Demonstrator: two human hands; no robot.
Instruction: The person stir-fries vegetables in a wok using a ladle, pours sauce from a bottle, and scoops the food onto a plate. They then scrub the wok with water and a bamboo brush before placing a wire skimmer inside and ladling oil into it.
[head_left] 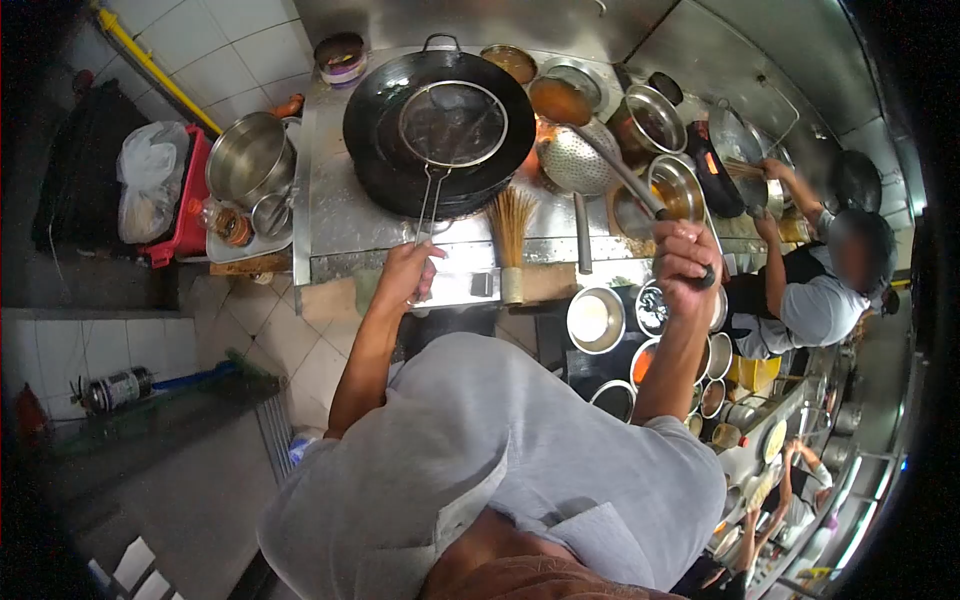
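My left hand [405, 274] is at the front edge of the steel counter, its fingers closed on the handle of a round wire strainer [453, 124]. The strainer lies over a large black wok [368, 150]. On the right, my right hand [687, 262] grips the black-ended handle of a long metal ladle [622, 170], which slants up and left above a perforated skimmer [578, 158]. Between my hands a bamboo brush [512, 235] rests with its bristles toward the wok. The skimmer's handle points down toward the counter edge.
Metal pots of liquid [676, 188] stand to the right. Below them are several bowls, one holding something white [596, 320]. At left are a steel pot [250, 155] and a red crate [188, 215]. A co-worker [815, 300] handles a pan at far right; other people work lower right.
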